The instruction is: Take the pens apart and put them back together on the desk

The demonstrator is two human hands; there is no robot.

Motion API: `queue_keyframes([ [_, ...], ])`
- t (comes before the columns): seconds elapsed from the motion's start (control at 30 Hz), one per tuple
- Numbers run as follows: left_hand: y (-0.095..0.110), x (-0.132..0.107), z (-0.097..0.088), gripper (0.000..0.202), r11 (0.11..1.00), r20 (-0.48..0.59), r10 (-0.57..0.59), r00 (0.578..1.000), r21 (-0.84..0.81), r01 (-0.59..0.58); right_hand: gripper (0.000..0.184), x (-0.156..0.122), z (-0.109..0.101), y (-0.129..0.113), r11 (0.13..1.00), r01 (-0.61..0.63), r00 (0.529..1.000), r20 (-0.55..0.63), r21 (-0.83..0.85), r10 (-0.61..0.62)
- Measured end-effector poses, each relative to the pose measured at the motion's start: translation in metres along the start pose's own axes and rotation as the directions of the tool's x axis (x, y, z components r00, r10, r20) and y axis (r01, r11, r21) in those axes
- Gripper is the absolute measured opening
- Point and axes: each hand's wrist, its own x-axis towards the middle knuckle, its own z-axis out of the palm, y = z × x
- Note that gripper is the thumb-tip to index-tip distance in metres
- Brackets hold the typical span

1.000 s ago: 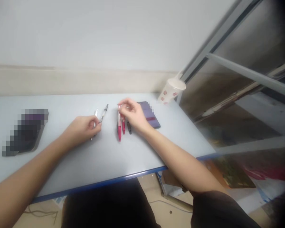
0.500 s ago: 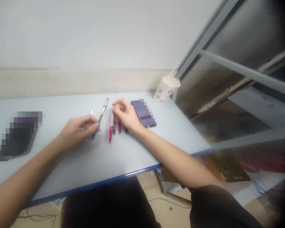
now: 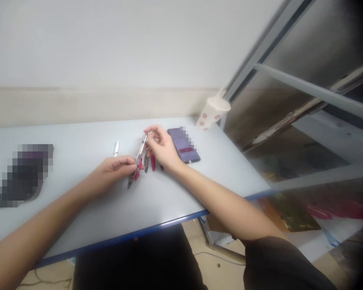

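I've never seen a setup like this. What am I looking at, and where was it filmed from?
There is no machine here, just a person's two bare hands. One camera, worn on the person's head, takes every picture, looking forward and down at a pale desk. The left hand holds a clear-barrelled pen, whose upper end is at the fingers of the right hand. Red and dark pens show beside and below that right hand; how many it grips is hard to tell. A white pen lies near the left hand. A phone and a patterned cup are on the right, and a dark, pixelated object on the left.
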Motion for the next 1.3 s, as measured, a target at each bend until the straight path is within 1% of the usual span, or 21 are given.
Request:
queue_keyframes([
  [0.1,-0.006,0.001,0.001,0.033,0.999,-0.04,-0.016,0.999,-0.035,0.014,0.016,0.003,0.001,0.004,0.999,-0.012,1.0,0.023,0.036,0.011],
  [0.17,-0.008,0.002,0.001,0.032,0.998,-0.059,-0.015,0.998,-0.069,0.01,0.029,0.004,0.001,0.006,0.997,-0.047,0.994,0.097,0.056,0.041],
  [0.23,-0.008,0.002,0.001,0.032,0.996,-0.066,-0.024,0.998,-0.088,0.018,0.043,0.004,0.001,0.006,0.994,-0.091,0.979,0.186,0.063,0.077],
  [0.3,-0.005,0.002,0.001,0.033,0.996,-0.06,-0.04,0.997,-0.08,0.036,0.046,0.002,0.001,0.004,0.993,-0.095,0.971,0.228,0.065,0.078],
  [0.37,-0.003,0.001,0.0,0.031,0.997,-0.083,-0.038,0.996,-0.074,0.032,0.04,0.001,-0.001,-0.001,0.997,-0.048,0.977,0.208,0.067,0.033],
  [0.4,-0.002,0.001,-0.001,0.029,0.996,-0.119,-0.03,0.992,-0.082,0.021,0.037,0.0,-0.003,-0.003,0.998,-0.021,0.981,0.193,0.065,0.008],
  [0.47,-0.002,0.001,-0.005,0.027,0.993,-0.228,-0.018,0.973,-0.114,-0.009,0.035,0.0,-0.006,-0.008,0.998,0.018,0.987,0.16,0.055,-0.026],
  [0.53,-0.005,0.0,-0.01,0.025,0.99,-0.33,-0.018,0.944,-0.137,-0.029,0.04,0.001,-0.01,-0.011,0.999,0.018,0.991,0.13,0.044,-0.024],
  [0.57,-0.006,0.0,-0.013,0.024,0.989,-0.359,-0.018,0.933,-0.143,-0.037,0.043,0.001,-0.011,-0.012,0.999,0.01,0.993,0.119,0.037,-0.015],
  [0.63,-0.009,0.001,-0.018,0.022,0.986,-0.38,-0.013,0.925,-0.156,-0.05,0.047,0.003,-0.014,-0.012,1.0,-0.001,0.994,0.108,0.018,-0.001],
  [0.73,-0.009,0.002,-0.021,0.018,0.976,-0.381,-0.006,0.925,-0.205,-0.078,0.041,0.005,-0.015,-0.008,1.0,0.016,0.993,0.119,-0.003,-0.015],
  [0.8,-0.005,0.002,-0.02,0.029,0.97,-0.378,-0.015,0.926,-0.229,-0.078,0.038,0.005,-0.015,-0.006,0.999,0.036,0.992,0.118,-0.006,-0.035],
  [0.9,0.002,0.001,-0.018,0.054,0.973,-0.367,-0.043,0.929,-0.226,-0.044,0.044,0.005,-0.014,-0.005,1.0,0.024,0.994,0.103,-0.01,-0.023],
  [0.97,0.004,0.001,-0.016,0.066,0.974,-0.367,-0.05,0.929,-0.223,-0.036,0.048,0.005,-0.014,-0.004,1.0,0.004,0.996,0.093,-0.013,-0.002],
  [1.07,0.004,0.001,-0.016,0.071,0.973,-0.384,-0.039,0.923,-0.226,-0.053,0.043,0.006,-0.014,-0.004,1.0,0.003,0.998,0.067,-0.014,-0.002],
  [1.2,0.001,0.001,-0.019,0.066,0.968,-0.398,-0.064,0.915,-0.249,-0.041,0.037,0.006,-0.013,-0.002,1.0,0.019,0.998,0.064,-0.01,-0.019],
  [1.27,0.001,0.002,-0.019,0.069,0.964,-0.4,-0.084,0.912,-0.265,-0.027,0.043,0.005,-0.011,-0.002,1.0,0.029,0.997,0.074,-0.004,-0.029],
  [1.3,0.001,0.002,-0.019,0.076,0.961,-0.404,-0.093,0.91,-0.277,-0.025,0.048,0.005,-0.01,-0.001,0.999,0.032,0.996,0.085,0.001,-0.032],
])
